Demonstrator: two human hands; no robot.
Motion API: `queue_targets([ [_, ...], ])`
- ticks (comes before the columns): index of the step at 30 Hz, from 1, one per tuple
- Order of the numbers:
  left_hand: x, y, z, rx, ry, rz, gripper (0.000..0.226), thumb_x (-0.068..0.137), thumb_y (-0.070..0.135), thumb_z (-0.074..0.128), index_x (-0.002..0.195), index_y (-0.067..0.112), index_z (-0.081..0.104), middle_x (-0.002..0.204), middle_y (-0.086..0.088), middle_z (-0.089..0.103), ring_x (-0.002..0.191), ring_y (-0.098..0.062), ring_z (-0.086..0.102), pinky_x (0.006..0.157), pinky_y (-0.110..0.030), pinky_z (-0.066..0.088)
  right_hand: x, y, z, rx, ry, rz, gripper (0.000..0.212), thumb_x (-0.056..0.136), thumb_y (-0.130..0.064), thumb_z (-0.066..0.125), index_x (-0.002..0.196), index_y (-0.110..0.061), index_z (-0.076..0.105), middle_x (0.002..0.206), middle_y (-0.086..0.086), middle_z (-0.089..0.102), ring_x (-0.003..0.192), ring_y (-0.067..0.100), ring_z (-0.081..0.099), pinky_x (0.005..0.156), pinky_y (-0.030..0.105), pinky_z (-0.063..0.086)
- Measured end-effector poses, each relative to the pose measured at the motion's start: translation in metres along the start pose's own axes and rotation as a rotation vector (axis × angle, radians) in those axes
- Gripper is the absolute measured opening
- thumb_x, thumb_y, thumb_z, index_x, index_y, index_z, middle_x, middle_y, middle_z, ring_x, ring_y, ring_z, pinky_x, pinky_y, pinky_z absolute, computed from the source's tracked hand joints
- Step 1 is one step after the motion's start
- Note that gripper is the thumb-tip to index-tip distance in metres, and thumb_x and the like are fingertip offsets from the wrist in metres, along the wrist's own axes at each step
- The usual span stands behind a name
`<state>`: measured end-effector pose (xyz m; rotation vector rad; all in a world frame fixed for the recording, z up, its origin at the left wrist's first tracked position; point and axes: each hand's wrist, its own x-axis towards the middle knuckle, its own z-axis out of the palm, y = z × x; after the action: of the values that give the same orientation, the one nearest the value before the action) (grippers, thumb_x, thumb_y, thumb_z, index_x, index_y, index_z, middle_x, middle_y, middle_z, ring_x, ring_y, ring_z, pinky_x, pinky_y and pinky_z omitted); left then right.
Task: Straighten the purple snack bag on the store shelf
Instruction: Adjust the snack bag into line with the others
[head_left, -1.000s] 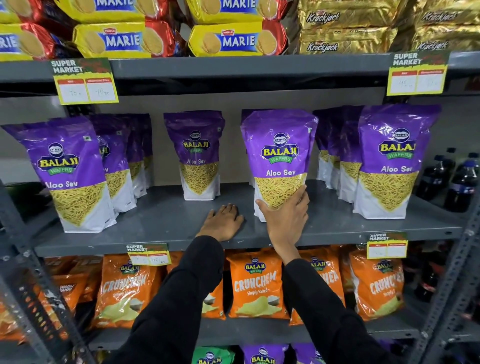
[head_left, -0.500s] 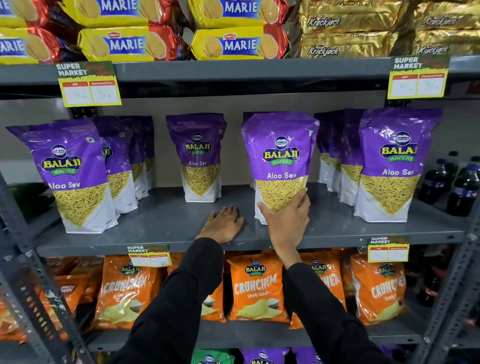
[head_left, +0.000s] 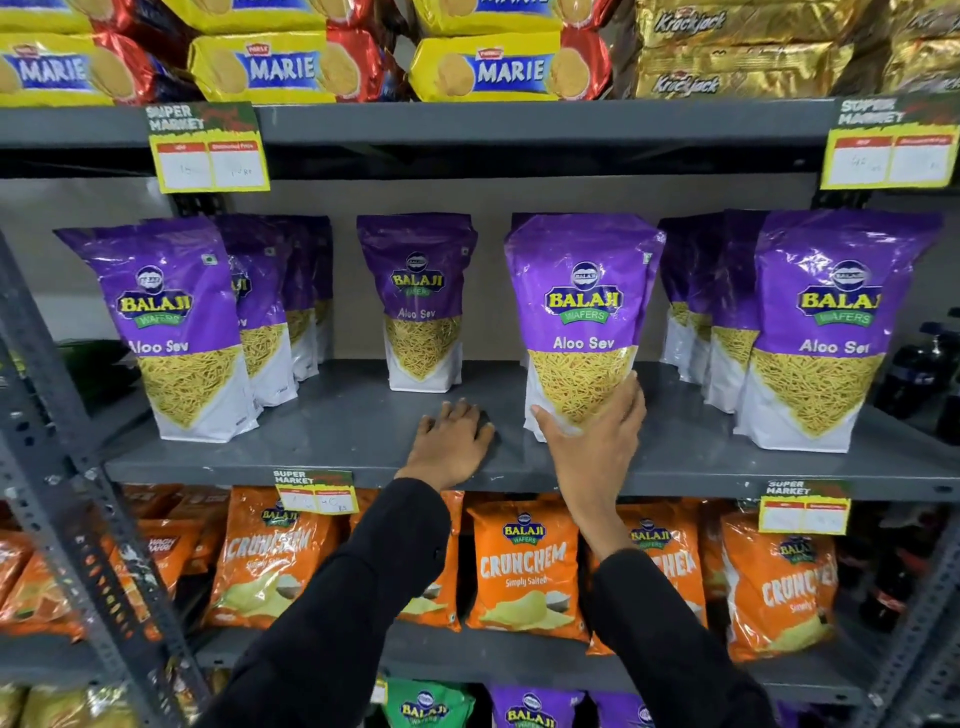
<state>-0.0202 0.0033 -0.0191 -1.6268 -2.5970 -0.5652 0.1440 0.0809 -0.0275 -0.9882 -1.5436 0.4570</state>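
A purple Balaji Aloo Sev snack bag (head_left: 582, 291) stands upright near the front of the grey middle shelf (head_left: 332, 421), right of centre. My right hand (head_left: 592, 441) grips its lower front, thumb on the left bottom corner and fingers along the right side. My left hand (head_left: 451, 439) lies flat, palm down, on the bare shelf just left of the bag, holding nothing. Both arms wear black sleeves.
More purple Aloo Sev bags stand at the left (head_left: 176, 332), back centre (head_left: 418, 301) and right (head_left: 815, 332). Yellow price tags (head_left: 210, 148) hang from shelf edges. Marie biscuit packs (head_left: 280, 65) sit above, orange Crunchem bags (head_left: 524, 561) below, dark bottles (head_left: 919, 364) at the far right.
The view has shifted slightly. My right hand has slid a little lower on the bag's base. The left hand stays flat on the shelf.
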Motion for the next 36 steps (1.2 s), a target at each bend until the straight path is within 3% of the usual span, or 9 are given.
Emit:
queue_targets([
  [4, -0.031, -0.028, -0.004, -0.004, 0.077, -0.015, 0.056, 0.106, 0.044, 0.025, 0.156, 0.02, 0.032, 0.167, -0.004, 0.026, 0.156, -0.023, 0.02, 0.126, -0.048, 0.012, -0.047, -0.007, -0.005, 0.226, -0.005, -0.135, 0.081, 0.083, -0.041, 0.081, 0.147, -0.013, 0.04, 0.147, 0.005, 0.042, 0.137, 0.019, 0.043, 0.109, 0.042, 0.046],
  [8, -0.044, -0.079, -0.024, 0.04, 0.104, -0.028, 0.055, 0.106, 0.045, 0.025, 0.155, 0.021, 0.035, 0.166, -0.002, 0.03, 0.156, -0.021, 0.019, 0.126, -0.047, 0.013, -0.071, -0.044, 0.026, 0.302, -0.196, -0.187, 0.068, 0.086, -0.036, 0.078, 0.143, -0.015, 0.046, 0.135, 0.001, 0.051, 0.127, 0.014, 0.051, 0.105, 0.034, 0.047],
  [13, -0.029, -0.146, -0.056, 0.045, 0.085, -0.051, 0.054, 0.107, 0.043, 0.027, 0.155, 0.02, 0.035, 0.166, -0.001, 0.029, 0.156, -0.02, 0.019, 0.126, -0.046, 0.013, -0.055, -0.094, 0.097, 0.299, -0.322, -0.052, 0.082, 0.08, -0.044, 0.081, 0.145, -0.013, 0.043, 0.136, 0.005, 0.049, 0.12, 0.017, 0.054, 0.098, 0.033, 0.048],
  [16, -0.021, -0.181, -0.064, 0.027, 0.055, -0.072, 0.055, 0.105, 0.046, 0.025, 0.15, 0.018, 0.039, 0.164, -0.006, 0.033, 0.154, -0.024, 0.025, 0.125, -0.048, 0.019, -0.042, -0.109, 0.145, 0.25, -0.375, 0.0, 0.09, 0.075, -0.049, 0.082, 0.147, -0.013, 0.041, 0.138, 0.007, 0.048, 0.128, 0.022, 0.047, 0.099, 0.035, 0.045],
  [19, -0.021, -0.2, -0.067, -0.007, 0.004, -0.051, 0.051, 0.105, 0.046, 0.027, 0.141, 0.015, 0.046, 0.156, -0.009, 0.041, 0.148, -0.028, 0.035, 0.123, -0.049, 0.024, -0.034, -0.12, 0.187, 0.112, -0.341, 0.068, 0.109, 0.067, -0.057, 0.083, 0.15, -0.008, 0.033, 0.14, 0.015, 0.045, 0.132, 0.033, 0.043, 0.102, 0.044, 0.045],
  [22, -0.018, -0.203, -0.07, -0.019, -0.031, -0.006, 0.054, 0.105, 0.044, 0.03, 0.146, 0.01, 0.041, 0.162, -0.012, 0.033, 0.152, -0.028, 0.028, 0.125, -0.047, 0.018, -0.025, -0.129, 0.214, -0.004, -0.279, 0.148, 0.127, 0.06, -0.06, 0.086, 0.153, -0.002, 0.023, 0.149, 0.023, 0.037, 0.137, 0.041, 0.039, 0.109, 0.051, 0.041],
  [26, -0.01, -0.211, -0.069, 0.015, -0.111, 0.031, 0.059, 0.106, 0.045, 0.028, 0.15, 0.006, 0.034, 0.165, -0.014, 0.027, 0.154, -0.027, 0.023, 0.127, -0.046, 0.014, -0.013, -0.132, 0.231, -0.096, -0.27, 0.226, 0.145, 0.055, -0.06, 0.091, 0.158, -0.001, 0.007, 0.158, 0.023, 0.026, 0.146, 0.04, 0.029, 0.114, 0.053, 0.033],
  [33, -0.004, -0.223, -0.069, 0.064, -0.152, 0.083, 0.064, 0.106, 0.044, 0.024, 0.16, 0.009, 0.016, 0.171, -0.008, 0.008, 0.158, -0.022, 0.005, 0.128, -0.042, 0.006, -0.009, -0.13, 0.253, -0.122, -0.305, 0.293, 0.15, 0.056, -0.054, 0.094, 0.158, 0.003, 0.0, 0.161, 0.025, 0.023, 0.148, 0.041, 0.027, 0.116, 0.052, 0.031],
  [36, -0.004, -0.223, -0.066, 0.074, -0.126, 0.085, 0.064, 0.105, 0.044, 0.024, 0.16, 0.011, 0.018, 0.171, -0.007, 0.009, 0.158, -0.022, 0.005, 0.128, -0.045, 0.006, -0.008, -0.127, 0.257, -0.116, -0.3, 0.282, 0.147, 0.058, -0.046, 0.095, 0.158, 0.004, -0.001, 0.159, 0.027, 0.025, 0.146, 0.042, 0.03, 0.116, 0.052, 0.033],
])
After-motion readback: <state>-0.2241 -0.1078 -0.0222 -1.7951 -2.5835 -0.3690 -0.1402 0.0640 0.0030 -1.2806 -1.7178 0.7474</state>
